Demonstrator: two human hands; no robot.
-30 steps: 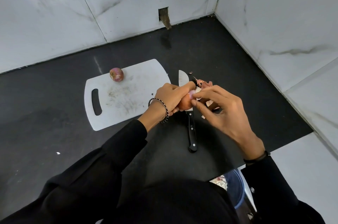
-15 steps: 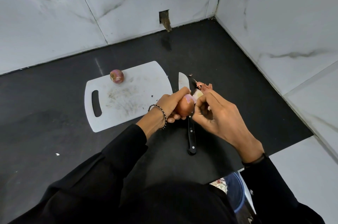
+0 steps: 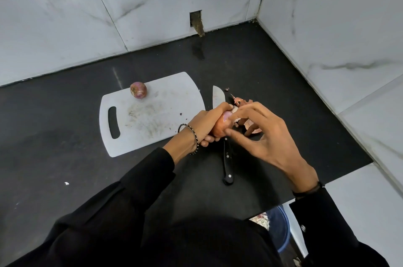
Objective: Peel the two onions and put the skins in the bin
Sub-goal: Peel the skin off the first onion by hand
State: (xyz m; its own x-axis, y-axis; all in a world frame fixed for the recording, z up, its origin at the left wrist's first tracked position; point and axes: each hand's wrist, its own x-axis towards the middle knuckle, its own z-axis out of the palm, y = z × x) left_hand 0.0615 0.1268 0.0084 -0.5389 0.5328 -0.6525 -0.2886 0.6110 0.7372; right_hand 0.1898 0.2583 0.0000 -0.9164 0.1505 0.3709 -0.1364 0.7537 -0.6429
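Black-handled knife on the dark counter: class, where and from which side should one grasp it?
Take the black-handled steel knife by its riveted handle, from above at the near end. It lies flat and free, pointing toward the person; the blade points away, partly under the left hand.

Black countertop point(image 3: 250, 66), white marble-veined wall tiles point(image 3: 65, 15), corner, rectangular wall hole point(image 3: 196, 19)

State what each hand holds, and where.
Left hand grips the onion round its body. Right hand touches its top; a pinch cannot be told.
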